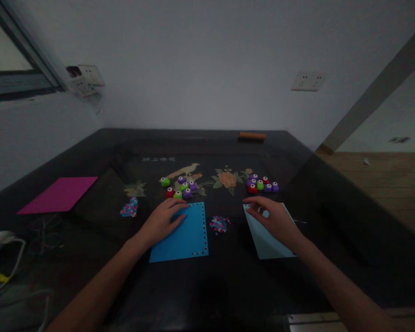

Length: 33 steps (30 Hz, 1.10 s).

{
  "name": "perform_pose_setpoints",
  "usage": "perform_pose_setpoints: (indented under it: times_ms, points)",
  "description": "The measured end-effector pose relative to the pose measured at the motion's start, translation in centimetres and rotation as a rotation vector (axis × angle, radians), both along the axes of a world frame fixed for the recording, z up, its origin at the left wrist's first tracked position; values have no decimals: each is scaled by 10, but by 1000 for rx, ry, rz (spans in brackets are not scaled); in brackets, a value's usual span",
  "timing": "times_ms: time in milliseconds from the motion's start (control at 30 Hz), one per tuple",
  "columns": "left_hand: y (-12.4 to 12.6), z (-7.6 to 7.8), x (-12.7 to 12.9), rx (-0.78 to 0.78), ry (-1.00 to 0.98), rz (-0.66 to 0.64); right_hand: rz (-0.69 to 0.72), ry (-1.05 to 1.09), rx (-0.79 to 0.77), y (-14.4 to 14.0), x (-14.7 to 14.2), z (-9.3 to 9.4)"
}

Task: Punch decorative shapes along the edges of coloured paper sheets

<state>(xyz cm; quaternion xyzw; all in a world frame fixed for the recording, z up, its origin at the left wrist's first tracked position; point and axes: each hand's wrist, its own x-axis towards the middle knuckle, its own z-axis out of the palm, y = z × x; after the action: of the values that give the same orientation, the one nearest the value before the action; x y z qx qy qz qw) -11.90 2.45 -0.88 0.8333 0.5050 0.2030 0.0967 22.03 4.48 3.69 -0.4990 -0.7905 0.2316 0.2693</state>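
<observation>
I see the left hand (164,217) lying flat and unclenched on the near-left part of a blue sheet (188,235) on the dark bench (228,286); dots run along the sheet's right and lower edges. The right hand (275,219) rests with loose, spread fingers on a pale blue sheet (268,242), grasping nothing that I can make out. Between the two sheets lies a small heap of coloured bits (220,224); a second heap (129,207) lies left of the blue sheet. Beyond the left hand sits a cluster of small punches (180,186), green, purple and red. Another cluster (262,184) sits just beyond the right hand. A magenta sheet (58,194) lies well apart at far left.
</observation>
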Motion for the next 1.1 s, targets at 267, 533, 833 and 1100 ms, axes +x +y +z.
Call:
perform_pose_setpoints:
  times_ms: [267,533,833,1100]
  points:
    - [-1,-3,-4,-48,82,20,332,-403,84,20,-108,-19]
    - [0,-6,-7,-86,71,54,381,-492,115,32,-125,-29]
    - [1,-7,-6,-74,46,44,366,-393,34,33,-123,-30]
    - [-2,-1,-5,-50,41,38,354,-300,12,31,-122,-31]
